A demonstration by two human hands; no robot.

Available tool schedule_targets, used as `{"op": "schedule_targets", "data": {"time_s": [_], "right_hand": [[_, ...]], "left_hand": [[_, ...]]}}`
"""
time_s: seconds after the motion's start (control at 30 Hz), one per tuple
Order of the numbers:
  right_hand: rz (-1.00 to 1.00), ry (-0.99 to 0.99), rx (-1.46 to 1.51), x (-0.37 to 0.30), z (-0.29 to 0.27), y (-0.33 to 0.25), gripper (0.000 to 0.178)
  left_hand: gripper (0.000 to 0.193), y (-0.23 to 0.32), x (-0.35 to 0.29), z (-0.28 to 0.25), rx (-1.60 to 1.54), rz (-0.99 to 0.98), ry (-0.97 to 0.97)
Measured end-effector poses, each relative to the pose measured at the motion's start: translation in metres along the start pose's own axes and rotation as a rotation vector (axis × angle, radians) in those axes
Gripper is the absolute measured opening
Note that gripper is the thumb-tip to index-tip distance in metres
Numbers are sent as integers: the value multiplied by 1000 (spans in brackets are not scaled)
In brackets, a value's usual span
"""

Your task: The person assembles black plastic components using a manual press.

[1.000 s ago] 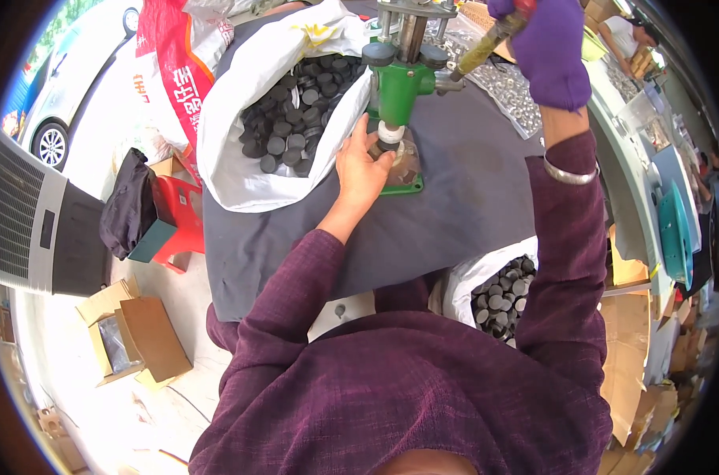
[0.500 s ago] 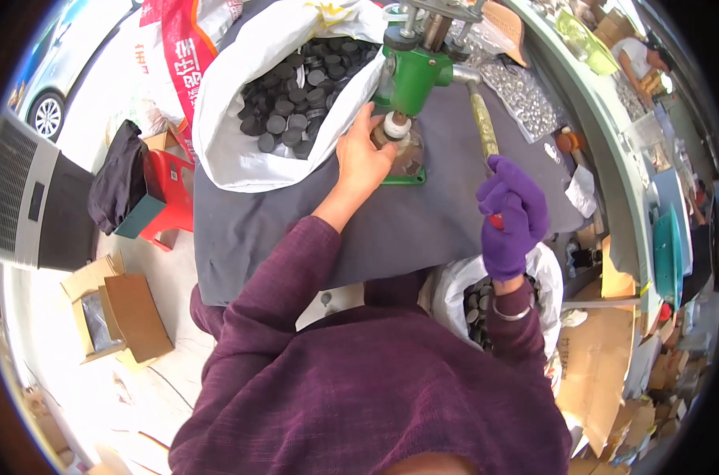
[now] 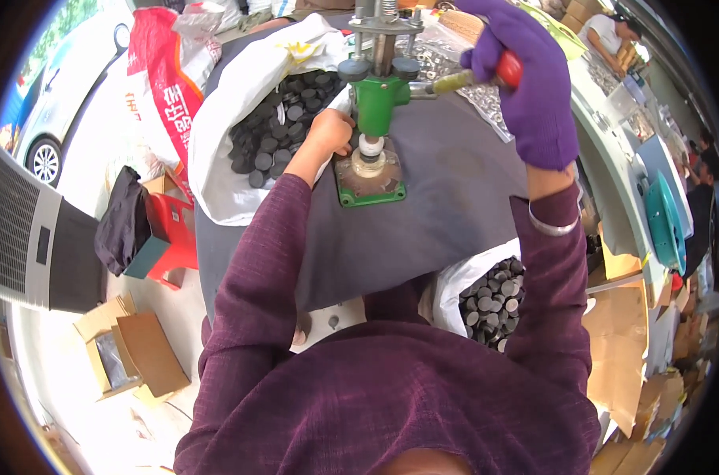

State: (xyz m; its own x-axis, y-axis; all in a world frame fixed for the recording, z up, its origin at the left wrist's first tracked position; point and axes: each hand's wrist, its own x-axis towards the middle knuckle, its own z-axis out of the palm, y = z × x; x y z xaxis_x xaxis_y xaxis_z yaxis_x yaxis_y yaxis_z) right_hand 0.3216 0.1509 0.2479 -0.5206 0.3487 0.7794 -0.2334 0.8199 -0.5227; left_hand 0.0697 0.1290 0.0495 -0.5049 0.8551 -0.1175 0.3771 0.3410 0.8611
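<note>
Near twelve o'clock stands the green press, its top cut off by the upper edge. Just beside it, toward nine, the left hand has its fingers curled; their tips are hidden, so I cannot tell if something is held. Between one and two, the right hand, in a purple glove, is closed around the red-ended lever. Below spreads the dark grey table. At eight, on a very bright floor, lies an open carton. At eleven, a white bag full of black discs leans near the press; at four, the right sleeve partly hides another bag.
</note>
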Motion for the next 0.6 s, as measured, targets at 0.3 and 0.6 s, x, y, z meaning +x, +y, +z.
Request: {"op": "schedule_targets", "data": {"time_s": [0.3, 0.6], "right_hand": [[111, 7, 267, 30, 0, 12, 36], [109, 49, 379, 30, 5, 12, 34]], "left_hand": [[28, 10, 22, 14, -449, 124, -312], [43, -2, 59, 19, -652, -44, -694]]}}
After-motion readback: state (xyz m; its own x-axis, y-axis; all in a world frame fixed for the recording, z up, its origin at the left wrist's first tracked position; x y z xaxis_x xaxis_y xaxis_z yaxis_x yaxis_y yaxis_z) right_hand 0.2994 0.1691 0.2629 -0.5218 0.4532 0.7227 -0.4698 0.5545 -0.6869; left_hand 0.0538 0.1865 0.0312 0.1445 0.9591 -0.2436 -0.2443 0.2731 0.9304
